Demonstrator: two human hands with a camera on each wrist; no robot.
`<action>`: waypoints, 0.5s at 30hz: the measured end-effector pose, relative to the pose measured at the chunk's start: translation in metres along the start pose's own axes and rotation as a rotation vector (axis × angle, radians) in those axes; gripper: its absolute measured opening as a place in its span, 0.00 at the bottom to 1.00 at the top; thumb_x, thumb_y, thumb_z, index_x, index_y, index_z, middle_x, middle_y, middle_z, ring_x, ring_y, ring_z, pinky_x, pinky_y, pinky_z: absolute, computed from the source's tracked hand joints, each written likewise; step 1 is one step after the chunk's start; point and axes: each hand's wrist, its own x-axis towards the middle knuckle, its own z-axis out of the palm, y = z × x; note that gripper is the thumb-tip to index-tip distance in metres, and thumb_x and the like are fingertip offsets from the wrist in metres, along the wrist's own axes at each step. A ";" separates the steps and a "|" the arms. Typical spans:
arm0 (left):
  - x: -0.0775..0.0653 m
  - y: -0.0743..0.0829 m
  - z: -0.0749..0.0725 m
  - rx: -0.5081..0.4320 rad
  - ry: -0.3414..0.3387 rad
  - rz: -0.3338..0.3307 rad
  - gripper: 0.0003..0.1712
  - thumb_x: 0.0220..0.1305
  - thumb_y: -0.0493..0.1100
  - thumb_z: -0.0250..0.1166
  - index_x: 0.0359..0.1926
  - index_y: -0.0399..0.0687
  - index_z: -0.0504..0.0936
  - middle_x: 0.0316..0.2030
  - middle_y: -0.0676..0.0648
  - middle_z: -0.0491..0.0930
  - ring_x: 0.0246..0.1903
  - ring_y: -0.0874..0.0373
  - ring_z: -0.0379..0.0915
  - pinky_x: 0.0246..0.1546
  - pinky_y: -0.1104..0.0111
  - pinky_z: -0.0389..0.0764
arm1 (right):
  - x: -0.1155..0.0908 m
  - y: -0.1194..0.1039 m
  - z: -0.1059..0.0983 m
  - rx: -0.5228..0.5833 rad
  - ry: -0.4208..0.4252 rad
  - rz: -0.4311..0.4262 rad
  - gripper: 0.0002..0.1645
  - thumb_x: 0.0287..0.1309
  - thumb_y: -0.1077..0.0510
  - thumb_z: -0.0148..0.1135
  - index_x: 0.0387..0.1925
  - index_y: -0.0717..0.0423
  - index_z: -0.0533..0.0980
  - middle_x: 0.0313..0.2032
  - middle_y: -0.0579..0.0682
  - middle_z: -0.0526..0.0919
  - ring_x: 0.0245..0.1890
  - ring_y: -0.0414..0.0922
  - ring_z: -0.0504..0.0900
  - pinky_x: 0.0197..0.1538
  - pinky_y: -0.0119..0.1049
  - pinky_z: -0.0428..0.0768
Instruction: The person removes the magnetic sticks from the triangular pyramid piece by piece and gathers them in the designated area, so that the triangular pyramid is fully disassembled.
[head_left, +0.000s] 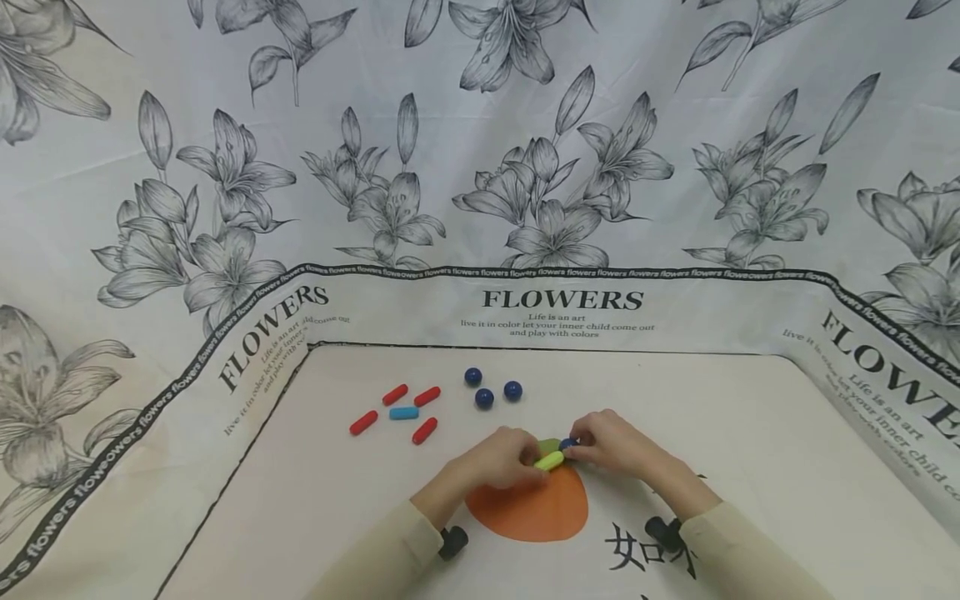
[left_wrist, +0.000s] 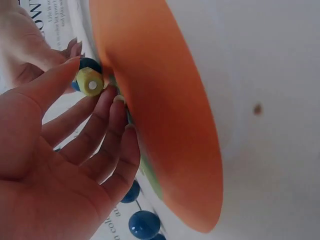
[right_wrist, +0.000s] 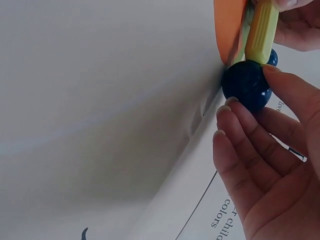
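My left hand (head_left: 510,460) pinches a short yellow-green ridged rod (head_left: 550,461) between thumb and fingers, over the printed orange shape. Opposite it, my right hand (head_left: 611,437) pinches a glossy dark blue ball (head_left: 567,445) at its fingertips. In the right wrist view, the lower end of the rod (right_wrist: 262,35) meets the ball (right_wrist: 244,85). From the left wrist view, the rod's end (left_wrist: 91,82) faces the camera with a pale round centre, and the ball behind it is partly hidden.
Three more dark blue balls (head_left: 483,398) lie beyond the hands. To their left are several red rods (head_left: 363,422) around one light blue rod (head_left: 403,413). The white tablecloth (head_left: 300,517) bears an orange print (head_left: 532,512) and black characters; a flower-patterned cloth (head_left: 390,308) rises behind.
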 end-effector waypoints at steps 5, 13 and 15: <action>0.006 0.000 0.002 0.010 0.016 -0.012 0.09 0.66 0.46 0.72 0.43 0.47 0.88 0.29 0.54 0.77 0.31 0.62 0.71 0.35 0.73 0.73 | 0.001 0.000 0.002 0.005 0.000 0.017 0.07 0.60 0.56 0.74 0.35 0.56 0.85 0.26 0.42 0.81 0.26 0.40 0.75 0.30 0.32 0.76; 0.009 0.000 0.003 -0.005 0.030 -0.049 0.11 0.67 0.46 0.71 0.45 0.46 0.88 0.31 0.54 0.78 0.33 0.61 0.72 0.38 0.73 0.76 | 0.001 0.005 0.001 -0.028 -0.007 0.000 0.10 0.58 0.56 0.75 0.39 0.57 0.85 0.25 0.41 0.79 0.28 0.40 0.73 0.31 0.32 0.74; 0.010 0.000 0.004 -0.006 0.037 -0.048 0.11 0.67 0.46 0.71 0.44 0.46 0.88 0.31 0.54 0.78 0.32 0.61 0.72 0.36 0.73 0.75 | 0.001 0.005 0.002 -0.028 -0.009 0.000 0.11 0.58 0.56 0.75 0.40 0.57 0.85 0.25 0.41 0.79 0.28 0.40 0.73 0.31 0.32 0.74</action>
